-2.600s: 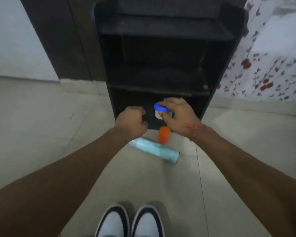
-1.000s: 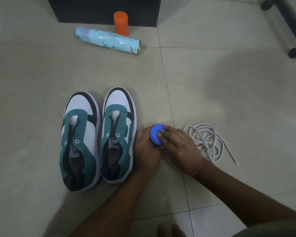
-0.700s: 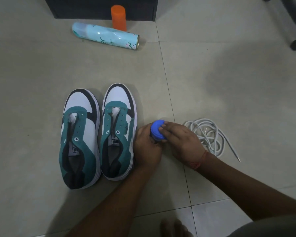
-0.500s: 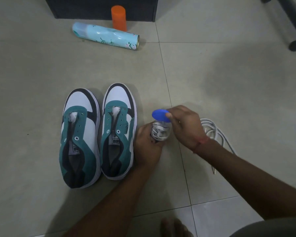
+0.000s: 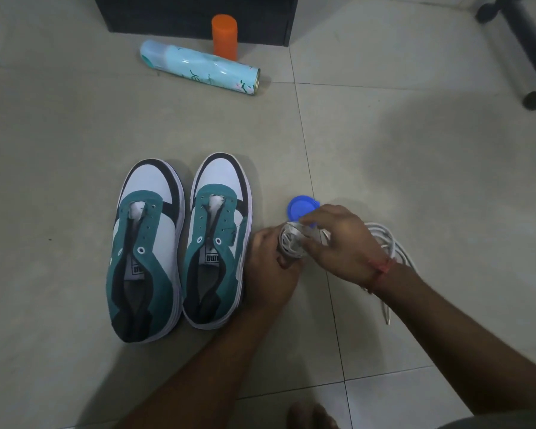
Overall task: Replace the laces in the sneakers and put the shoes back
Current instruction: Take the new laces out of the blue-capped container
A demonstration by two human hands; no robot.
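Bare toes [image 5: 311, 414] show at the near edge. Left hand [image 5: 270, 267] grips a small jar [image 5: 290, 243] of coiled white lace; right hand [image 5: 338, 243] fingers pinch its contents, blue lid [image 5: 300, 209] just behind. Laceless teal sneakers [image 5: 180, 243] stand left, loose laces [image 5: 390, 246] right; spray can [image 5: 198, 66] lies farther off.

Both forearms reach forward and down, meeting low over the floor; the left hand [image 5: 270, 267] is curled, knuckles up; the right hand [image 5: 341, 243], a red thread at its wrist, has its fingers bent downward beside it.
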